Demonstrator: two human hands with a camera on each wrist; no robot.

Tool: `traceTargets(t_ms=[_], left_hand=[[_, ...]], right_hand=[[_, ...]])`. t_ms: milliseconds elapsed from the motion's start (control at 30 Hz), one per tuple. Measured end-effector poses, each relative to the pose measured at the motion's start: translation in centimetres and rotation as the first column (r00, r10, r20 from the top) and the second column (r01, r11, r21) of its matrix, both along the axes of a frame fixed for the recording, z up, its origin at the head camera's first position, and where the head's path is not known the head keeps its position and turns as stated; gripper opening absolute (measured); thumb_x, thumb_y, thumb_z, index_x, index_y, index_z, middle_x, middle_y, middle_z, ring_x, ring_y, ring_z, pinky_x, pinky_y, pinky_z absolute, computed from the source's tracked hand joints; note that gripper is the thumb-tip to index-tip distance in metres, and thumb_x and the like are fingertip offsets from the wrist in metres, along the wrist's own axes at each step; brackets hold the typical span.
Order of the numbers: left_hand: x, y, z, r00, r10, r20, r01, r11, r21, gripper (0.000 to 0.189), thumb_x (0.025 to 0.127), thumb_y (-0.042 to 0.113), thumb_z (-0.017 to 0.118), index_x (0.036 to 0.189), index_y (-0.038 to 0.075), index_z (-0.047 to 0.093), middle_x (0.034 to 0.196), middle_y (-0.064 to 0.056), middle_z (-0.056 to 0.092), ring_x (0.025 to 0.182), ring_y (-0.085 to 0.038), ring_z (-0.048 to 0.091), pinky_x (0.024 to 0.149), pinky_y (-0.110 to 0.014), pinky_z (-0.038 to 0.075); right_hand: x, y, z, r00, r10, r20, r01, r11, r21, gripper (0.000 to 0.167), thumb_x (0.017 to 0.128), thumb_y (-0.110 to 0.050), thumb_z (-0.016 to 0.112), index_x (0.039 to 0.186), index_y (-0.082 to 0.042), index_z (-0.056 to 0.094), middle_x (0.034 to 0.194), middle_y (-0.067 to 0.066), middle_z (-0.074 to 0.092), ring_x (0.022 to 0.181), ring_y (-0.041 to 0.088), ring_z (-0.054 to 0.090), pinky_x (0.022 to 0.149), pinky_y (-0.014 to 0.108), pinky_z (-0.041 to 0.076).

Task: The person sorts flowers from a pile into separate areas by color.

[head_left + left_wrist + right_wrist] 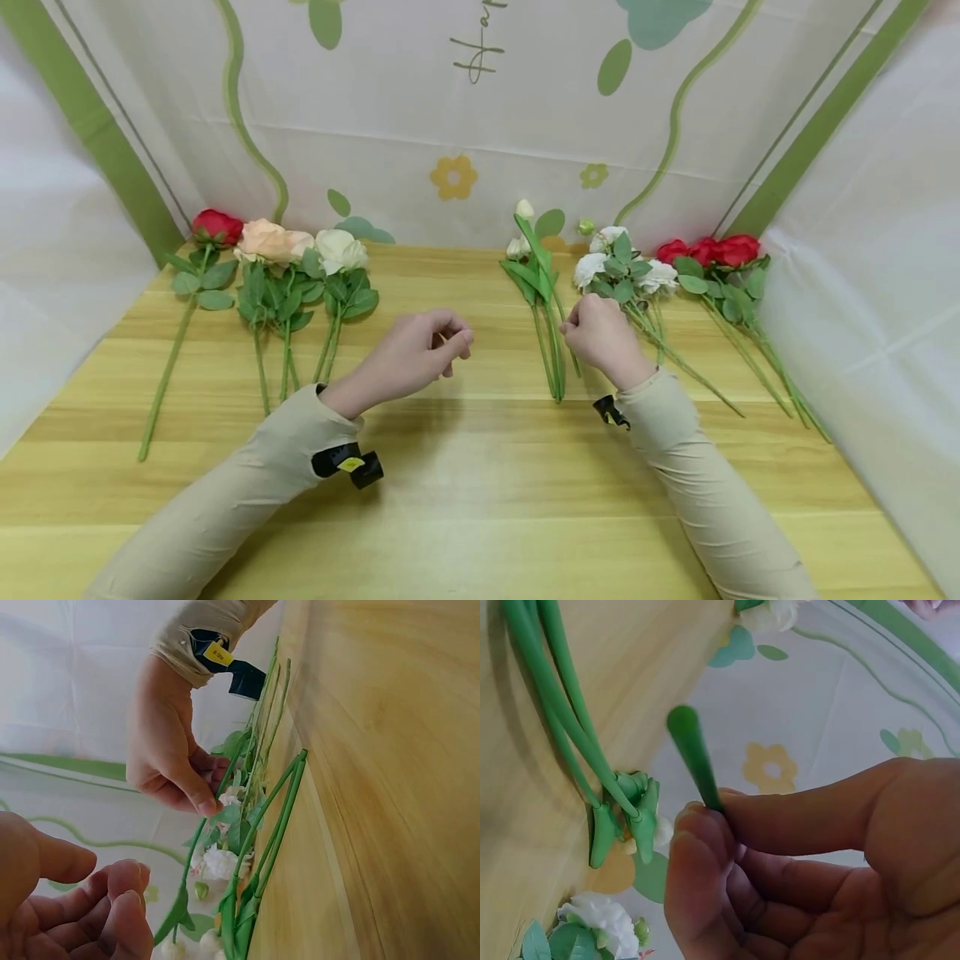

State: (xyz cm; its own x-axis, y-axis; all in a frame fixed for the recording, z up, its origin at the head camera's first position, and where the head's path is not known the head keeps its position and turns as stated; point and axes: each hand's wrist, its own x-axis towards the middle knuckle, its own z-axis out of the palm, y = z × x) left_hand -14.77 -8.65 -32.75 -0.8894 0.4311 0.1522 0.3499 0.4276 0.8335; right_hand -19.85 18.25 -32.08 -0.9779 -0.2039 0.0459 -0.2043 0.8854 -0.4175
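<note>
My right hand (602, 337) pinches the green stem of an artificial white tulip between thumb and fingers. In the right wrist view the cut end of that stem (694, 754) sticks up past the fingertips. The left wrist view shows its leaf (177, 913) hanging below the hand. More tulips (274, 829) lie on the table beside it, their stems close together. My left hand (411, 354) hovers over the table to the left of the tulips, fingers loosely curled with nothing in them.
On the left lie a red rose (217, 227), peach roses (272, 242) and a cream rose (341, 252). White flowers (658, 277) and red roses (735, 250) lie on the right of the wooden table (480, 517). A printed cloth (375, 100) hangs behind.
</note>
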Motion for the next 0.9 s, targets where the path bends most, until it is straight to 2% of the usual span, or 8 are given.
traceTargets(t_ms=[167,333,433,667,900], left_hand=[[0.0,0.0,0.1,0.999,-0.031,-0.009,0.030,0.999,-0.026,0.016,0.103,0.019,0.055,0.094,0.012,0.065,0.081,0.001,0.064,0.064,-0.021,0.063,0.054,-0.036,0.049],[0.0,0.1,-0.1,0.999,-0.051,0.001,0.051,0.997,-0.052,0.018,0.103,0.019,0.054,0.091,0.013,0.066,0.079,0.001,0.064,0.065,-0.025,0.064,0.054,-0.036,0.049],[0.1,0.0,-0.1,0.998,-0.059,0.006,0.059,0.996,-0.068,0.017,0.103,0.019,0.055,0.091,0.013,0.066,0.079,0.002,0.064,0.066,-0.027,0.064,0.055,-0.036,0.050],[0.2,0.0,-0.1,0.997,-0.073,0.019,0.075,0.988,-0.136,0.018,0.103,0.020,0.054,0.091,0.012,0.065,0.079,0.002,0.064,0.064,-0.017,0.063,0.057,-0.034,0.051],[0.1,-0.2,0.0,0.997,-0.070,0.037,0.076,0.979,-0.190,0.019,0.103,0.021,0.054,0.092,0.011,0.065,0.079,0.002,0.064,0.064,-0.016,0.063,0.057,-0.033,0.051]], right_hand=[[0.3,0.0,0.0,1.000,-0.021,-0.015,0.021,1.000,0.010,0.052,0.089,0.000,0.057,0.047,-0.017,0.032,0.047,-0.006,0.018,0.042,0.010,0.020,0.044,0.027,0.027],[0.5,-0.3,-0.2,1.000,-0.024,0.007,0.024,1.000,0.008,0.039,0.070,0.008,0.044,0.047,-0.018,0.029,0.049,-0.006,0.015,0.045,0.009,0.015,0.040,0.025,0.020],[0.5,-0.5,-0.5,0.999,-0.021,0.029,0.020,0.999,0.031,0.035,0.067,0.006,0.044,0.046,-0.019,0.031,0.048,-0.007,0.017,0.043,0.008,0.016,0.039,0.024,0.018],[0.3,-1.0,-1.1,0.998,-0.017,0.059,0.009,0.991,0.133,0.045,0.082,-0.009,0.061,0.045,-0.018,0.037,0.045,-0.006,0.023,0.041,0.008,0.023,0.038,0.025,0.020],[0.4,-0.8,-0.7,0.992,0.024,0.123,-0.039,0.992,0.123,0.050,0.091,-0.023,0.068,0.050,-0.017,0.040,0.047,-0.006,0.028,0.043,0.009,0.028,0.041,0.024,0.024]])
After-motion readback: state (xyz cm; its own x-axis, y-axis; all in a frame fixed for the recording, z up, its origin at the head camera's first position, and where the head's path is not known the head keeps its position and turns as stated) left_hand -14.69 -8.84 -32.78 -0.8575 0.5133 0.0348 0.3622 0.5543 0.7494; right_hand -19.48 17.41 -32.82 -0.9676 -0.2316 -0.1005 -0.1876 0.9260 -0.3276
